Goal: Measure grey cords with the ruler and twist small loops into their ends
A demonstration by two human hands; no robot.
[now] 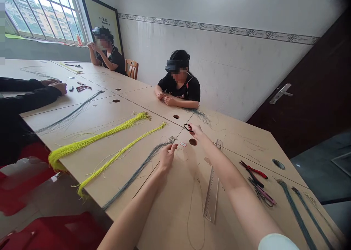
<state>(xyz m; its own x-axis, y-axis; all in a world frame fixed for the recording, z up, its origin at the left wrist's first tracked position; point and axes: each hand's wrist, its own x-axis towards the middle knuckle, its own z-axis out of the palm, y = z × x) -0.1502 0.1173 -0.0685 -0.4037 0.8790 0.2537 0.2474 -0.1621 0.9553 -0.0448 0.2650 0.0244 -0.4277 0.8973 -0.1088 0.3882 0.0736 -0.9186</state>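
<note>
My right hand reaches out over the table with its fingers closed on a small black ring, whose exact kind I cannot make out. To its left, my left hand is closed in a pinch, and whatever may be between the fingertips is too small to tell. Beside that hand lies a bundle of grey-blue threads with a knotted, looped end. A small white label with a red border sits just beyond the left fingertips. Between my forearms are a thin loop of thread and a clear ruler.
Yellow-green thread bundles lie at left. Red-handled pliers, pink-handled scissors and more grey-blue thread bundles are at right. Table holes include one near my right hand. A person sits opposite; others sit farther left.
</note>
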